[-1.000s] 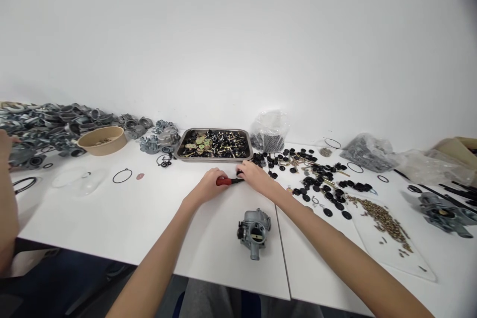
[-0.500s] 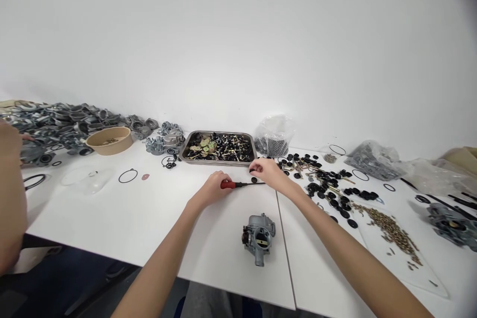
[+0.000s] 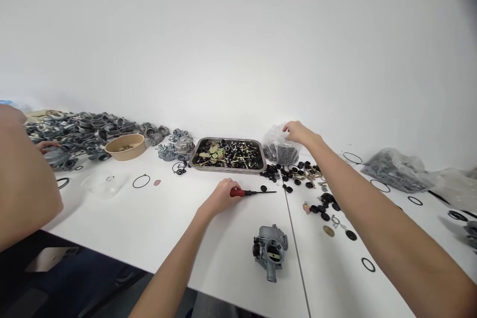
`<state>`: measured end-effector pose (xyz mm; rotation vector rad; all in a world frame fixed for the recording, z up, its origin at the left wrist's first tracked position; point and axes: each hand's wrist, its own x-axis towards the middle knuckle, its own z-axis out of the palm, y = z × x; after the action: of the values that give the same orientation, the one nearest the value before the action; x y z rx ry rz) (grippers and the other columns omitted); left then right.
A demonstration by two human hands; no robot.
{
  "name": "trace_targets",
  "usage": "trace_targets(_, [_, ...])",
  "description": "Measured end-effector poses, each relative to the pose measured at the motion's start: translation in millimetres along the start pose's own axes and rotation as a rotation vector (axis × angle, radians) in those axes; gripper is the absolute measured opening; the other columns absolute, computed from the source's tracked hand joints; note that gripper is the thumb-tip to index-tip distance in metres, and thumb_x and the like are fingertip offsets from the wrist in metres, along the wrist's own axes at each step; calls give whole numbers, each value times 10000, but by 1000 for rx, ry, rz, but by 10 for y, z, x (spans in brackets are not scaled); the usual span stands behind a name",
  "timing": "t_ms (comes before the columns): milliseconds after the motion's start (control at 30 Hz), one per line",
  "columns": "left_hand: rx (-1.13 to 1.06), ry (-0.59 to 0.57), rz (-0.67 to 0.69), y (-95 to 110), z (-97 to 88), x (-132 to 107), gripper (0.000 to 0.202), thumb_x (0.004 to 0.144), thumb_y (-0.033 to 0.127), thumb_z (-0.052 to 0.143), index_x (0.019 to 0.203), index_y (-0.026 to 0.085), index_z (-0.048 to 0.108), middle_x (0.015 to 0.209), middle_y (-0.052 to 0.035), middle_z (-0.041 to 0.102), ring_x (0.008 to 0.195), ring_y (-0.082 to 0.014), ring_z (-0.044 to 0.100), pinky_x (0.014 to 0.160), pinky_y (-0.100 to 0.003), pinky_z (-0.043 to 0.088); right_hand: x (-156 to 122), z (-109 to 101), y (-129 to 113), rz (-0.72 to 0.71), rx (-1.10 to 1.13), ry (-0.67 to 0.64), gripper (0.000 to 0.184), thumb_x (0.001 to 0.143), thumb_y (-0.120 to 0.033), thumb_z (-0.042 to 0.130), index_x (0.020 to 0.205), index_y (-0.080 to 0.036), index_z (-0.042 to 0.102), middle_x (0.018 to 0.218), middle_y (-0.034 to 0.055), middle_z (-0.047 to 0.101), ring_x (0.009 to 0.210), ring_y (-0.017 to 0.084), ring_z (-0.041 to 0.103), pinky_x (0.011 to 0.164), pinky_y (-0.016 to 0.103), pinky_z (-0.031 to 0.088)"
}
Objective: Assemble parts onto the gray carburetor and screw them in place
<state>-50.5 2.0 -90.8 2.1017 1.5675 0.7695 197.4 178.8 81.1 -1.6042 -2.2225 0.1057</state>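
Observation:
My left hand (image 3: pixel 220 198) rests on the white table (image 3: pixel 156 218) with its fingers curled round the red handle of a screwdriver (image 3: pixel 252 192), whose dark shaft points right. My right hand (image 3: pixel 298 132) is stretched far forward to a clear plastic bag of small dark parts (image 3: pixel 278 146); its fingers are at the bag's top, and whether they grip it is unclear. A grey metal carburettor (image 3: pixel 270 251) stands on the table near me, below the screwdriver. A small black cap (image 3: pixel 263 189) lies by the screwdriver's shaft.
A steel tray of mixed small parts (image 3: pixel 227 153) sits behind the screwdriver. Black caps and brass pieces (image 3: pixel 298 174) are scattered to the right, with O-rings (image 3: pixel 368 264). A tan bowl (image 3: pixel 125 146) and grey castings (image 3: pixel 85 126) lie at left. Another person's arm (image 3: pixel 22 184) is at the left edge.
My right hand left the screwdriver's tip and reached forward to the plastic bag. My left hand stayed on the red handle. The view shifted, so everything sits lower and further right.

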Motion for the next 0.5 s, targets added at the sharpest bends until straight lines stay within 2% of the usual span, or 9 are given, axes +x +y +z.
trace_targets(67, [-4,4,2,-21,20,6,145,757,231,629,879,191,697,903,-75,647,885,-231,571,793,-343,473,-216,56,-7,-54,-11,28,192,799,-86,647,988,-94,686,1101,154,653,1007,224,630,940,376,482])
trace_targets(133, [-13,7,4,-31,32,6,138,760,232,628,874,189,693,900,-75,643,881,-229,569,795,-342,469,-562,74,-25,-138,8,93,226,900,-140,539,1090,-124,661,1192,135,625,1120,215,587,1019,367,433])
trace_targets(233, [-33,10,2,-16,24,-9,139,761,244,627,872,189,690,908,-78,642,886,-233,573,801,-348,466,-1235,42,88,-285,119,217,252,961,-288,464,1080,-194,666,1152,98,653,1039,213,627,947,364,482])
trace_targets(267, [-42,11,-1,-4,13,-15,139,758,246,629,869,190,690,914,-78,643,888,-233,576,802,-348,467,-1469,22,191,-285,145,191,268,962,-352,462,1072,-225,671,1120,88,671,1009,219,642,901,364,506])
trace_targets(333, [-69,11,-12,26,-19,-25,134,746,249,636,853,192,693,922,-77,648,878,-230,585,789,-341,473,-1909,-28,497,-217,157,67,295,929,-475,492,1041,-291,694,1062,76,703,932,233,672,767,356,542])
trace_targets(367, [-88,10,-20,44,-38,-29,130,742,254,640,842,192,695,923,-75,652,866,-226,591,776,-334,477,-2108,-59,686,-150,156,48,300,900,-524,516,1018,-320,702,1056,76,711,914,245,679,714,359,542])
trace_targets(500, [-193,3,-57,127,-113,-36,185,769,312,634,875,177,704,914,-70,691,830,-206,622,749,-315,485,-2779,-260,1412,174,127,154,264,810,-605,588,933,-405,710,1101,114,705,949,264,673,635,369,493])
